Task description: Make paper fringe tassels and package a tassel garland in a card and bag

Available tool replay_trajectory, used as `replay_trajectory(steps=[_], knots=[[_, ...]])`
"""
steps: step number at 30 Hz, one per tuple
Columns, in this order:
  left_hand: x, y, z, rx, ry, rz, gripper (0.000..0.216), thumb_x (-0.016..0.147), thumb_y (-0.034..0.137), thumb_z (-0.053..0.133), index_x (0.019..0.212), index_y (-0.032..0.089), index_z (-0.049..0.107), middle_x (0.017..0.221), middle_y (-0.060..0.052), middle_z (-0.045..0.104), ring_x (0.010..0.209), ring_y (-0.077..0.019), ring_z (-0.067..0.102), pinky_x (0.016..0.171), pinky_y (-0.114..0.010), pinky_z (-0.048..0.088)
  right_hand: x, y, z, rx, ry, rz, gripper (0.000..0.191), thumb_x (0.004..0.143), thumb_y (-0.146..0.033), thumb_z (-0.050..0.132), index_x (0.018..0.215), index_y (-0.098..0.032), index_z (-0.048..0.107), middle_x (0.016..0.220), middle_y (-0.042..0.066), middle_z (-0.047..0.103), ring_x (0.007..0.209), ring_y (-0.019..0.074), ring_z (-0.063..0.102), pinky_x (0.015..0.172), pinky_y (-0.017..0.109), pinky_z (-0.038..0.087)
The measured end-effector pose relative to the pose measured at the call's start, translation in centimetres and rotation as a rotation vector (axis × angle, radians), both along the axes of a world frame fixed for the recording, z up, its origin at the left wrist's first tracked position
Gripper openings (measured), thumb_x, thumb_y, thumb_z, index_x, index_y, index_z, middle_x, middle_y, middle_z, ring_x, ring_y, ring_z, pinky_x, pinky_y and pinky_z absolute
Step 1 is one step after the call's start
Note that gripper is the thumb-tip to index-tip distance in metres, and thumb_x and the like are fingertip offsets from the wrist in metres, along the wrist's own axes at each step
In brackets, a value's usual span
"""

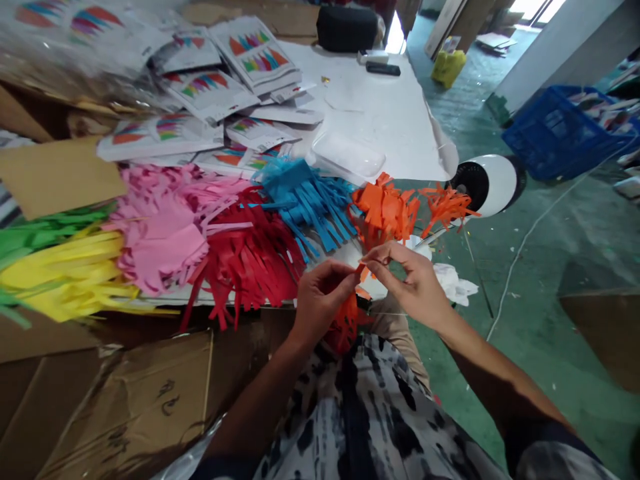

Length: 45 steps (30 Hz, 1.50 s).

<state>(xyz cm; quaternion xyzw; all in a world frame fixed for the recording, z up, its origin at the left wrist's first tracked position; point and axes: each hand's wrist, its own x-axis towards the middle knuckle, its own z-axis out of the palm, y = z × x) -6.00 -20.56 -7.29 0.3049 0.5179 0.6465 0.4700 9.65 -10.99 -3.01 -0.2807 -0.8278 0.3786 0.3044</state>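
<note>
Orange-red fringe [346, 318], thin dangling strips (blurred), narrow top — left hand [323, 293] and right hand [413, 281], each grip pinching it

Over at the far end of the worktop [385, 100], a black pouch [347, 29] is sitting; right side, a blue crate [555, 130] is resting, a yellow container [449, 69] standing farther back!

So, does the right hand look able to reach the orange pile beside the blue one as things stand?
Probably yes: the orange pile lies uncovered just beyond the right hand. The fingers, though, seem pinched at a red-orange strip, so may need freeing first.
</note>
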Motion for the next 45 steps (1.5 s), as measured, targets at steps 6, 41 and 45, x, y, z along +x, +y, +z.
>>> replay_trajectory(steps=[6, 41, 45], knots=[[1.6, -1.0, 0.2, -0.008, 0.025, -0.043, 0.025, 0.08, 0.039, 0.085, 0.08, 0.017, 0.075, 0.072, -0.001, 0.07, 0.065, -0.0112, 0.063, 0.062, -0.021, 0.049, 2.1, -1.5, -0.6, -0.074, 0.036, -0.018, 0.009, 0.103, -0.029, 0.063, 0.098, -0.024, 0.067, 0.097, 0.001, 0.072, 0.088, 0.0166, 0.066, 0.081, 0.032, 0.049], [4.6, -0.8, 0.7, -0.03, 0.121, -0.184, 0.015, 0.078, 0.028, 0.079, 0.076, 0.016, 0.072, 0.071, -0.001, 0.069, 0.064, -0.0111, 0.061, 0.062, -0.022, 0.05, 6.2, -3.7, -1.6, 0.045, -0.023, -0.075, 0.006, 0.105, -0.026, 0.056, 0.101, -0.027, 0.06, 0.096, 0.004, 0.066, 0.091, 0.022, 0.062, 0.081, 0.04, 0.049], [4.9, -0.9, 0.5, -0.01, 0.144, -0.16, 0.015, 0.079, 0.029, 0.083, 0.079, 0.017, 0.074, 0.074, -0.001, 0.072, 0.067, -0.0119, 0.064, 0.065, -0.022, 0.052, 6.3, -3.8, -1.8, 0.024, -0.006, -0.084, 0.01, 0.105, -0.027, 0.053, 0.098, -0.026, 0.059, 0.091, 0.003, 0.062, 0.086, 0.0206, 0.06, 0.078, 0.038, 0.047]])
